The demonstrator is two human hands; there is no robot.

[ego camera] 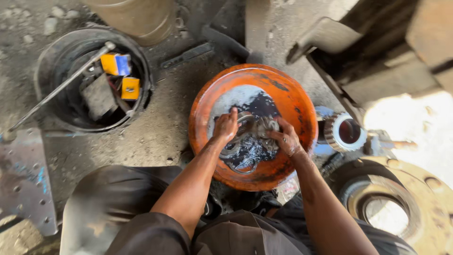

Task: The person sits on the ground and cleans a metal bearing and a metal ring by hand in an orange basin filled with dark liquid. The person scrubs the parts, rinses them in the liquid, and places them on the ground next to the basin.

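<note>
An orange basin (297, 111) with dark oily liquid sits on the ground in front of my knees. Both hands are down in it. My left hand (225, 125) grips the left side of a round metal bearing (252, 128) that lies in the liquid. My right hand (284, 138) holds the same bearing from the right, fingers curled over its rollers. A metal ring (241, 165) lies partly under the liquid below them. Both hands and forearms are wet and greasy.
A black bucket (52, 61) at the left holds a long metal rod (61, 87), yellow and blue boxes and scrap. A toothed metal sleeve (344, 132) lies right of the basin. A large rusty wheel hub (401, 198) fills the lower right. A perforated steel plate (23, 184) lies at the left edge.
</note>
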